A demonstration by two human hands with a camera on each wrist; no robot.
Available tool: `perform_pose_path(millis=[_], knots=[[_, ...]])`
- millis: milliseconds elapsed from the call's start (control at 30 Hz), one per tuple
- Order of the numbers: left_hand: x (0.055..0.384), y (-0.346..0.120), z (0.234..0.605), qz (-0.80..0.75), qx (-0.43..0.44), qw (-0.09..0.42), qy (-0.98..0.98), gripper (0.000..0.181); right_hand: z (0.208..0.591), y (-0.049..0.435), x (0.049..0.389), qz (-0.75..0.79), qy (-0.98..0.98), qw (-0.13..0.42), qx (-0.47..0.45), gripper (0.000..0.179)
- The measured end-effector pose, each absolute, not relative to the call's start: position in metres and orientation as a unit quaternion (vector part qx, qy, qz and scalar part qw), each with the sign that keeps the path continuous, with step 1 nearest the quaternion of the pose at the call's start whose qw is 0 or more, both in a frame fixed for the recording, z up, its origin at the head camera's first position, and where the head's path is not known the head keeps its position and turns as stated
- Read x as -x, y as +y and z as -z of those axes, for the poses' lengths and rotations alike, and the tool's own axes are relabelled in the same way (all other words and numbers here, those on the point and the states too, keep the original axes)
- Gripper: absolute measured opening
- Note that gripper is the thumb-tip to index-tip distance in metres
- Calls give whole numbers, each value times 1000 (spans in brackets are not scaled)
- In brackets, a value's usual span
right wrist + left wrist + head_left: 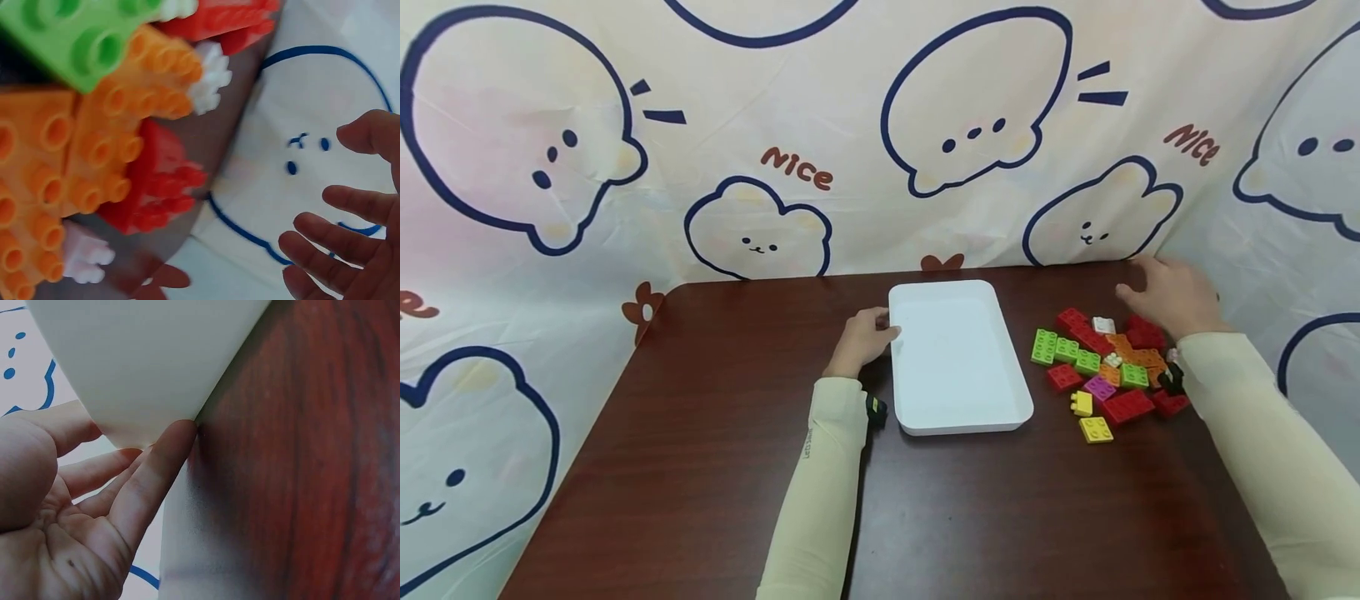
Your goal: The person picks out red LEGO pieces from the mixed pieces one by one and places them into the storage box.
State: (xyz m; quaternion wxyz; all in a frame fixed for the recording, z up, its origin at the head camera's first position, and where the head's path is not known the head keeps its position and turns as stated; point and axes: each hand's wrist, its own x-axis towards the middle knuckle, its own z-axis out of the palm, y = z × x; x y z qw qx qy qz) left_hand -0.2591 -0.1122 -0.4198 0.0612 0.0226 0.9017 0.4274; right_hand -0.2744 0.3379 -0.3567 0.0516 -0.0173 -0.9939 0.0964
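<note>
Where the tabletop (662, 467) nears its back edge, right of that edge's middle, one white tray (955, 358) is placed, rectangular, with rounded corners. Long axis: from back edge toward front edge, the far short side set slightly left of the near one. Left hand (861, 337): pinching the tray's left long side, thumb at the rim, fingers narrow about the wall. Right of the tray, toward the tabletop's right edge: one loose heap of toy bricks in red, orange, white, light green, purple and yellow, a yellow brick (1096, 430) nearest the front edge. Right hand (1180, 296): beyond the heap, near the back right corner, fingers spread and slightly bent, holding nothing. Both arms: pale sleeves (820, 467). Backdrop: printed cloth (850, 100) with bear outlines. Left wrist view only: fingertips (178, 434) against the tray's outer face. Right wrist view: hollow brick studs, too small to tell in the head view. Head view only: the purple brick (1099, 388) and the yellow ones.
</note>
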Motion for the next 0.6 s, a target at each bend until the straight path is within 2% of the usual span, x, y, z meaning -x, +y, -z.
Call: perform_pose_path(millis=[433, 600], knots=[[262, -114, 423, -434, -21, 71, 898, 50, 378, 358, 283, -98, -988, -83, 84, 81], [262, -115, 422, -434, -23, 74, 898, 51, 381, 358, 285, -90, -983, -120, 108, 80]])
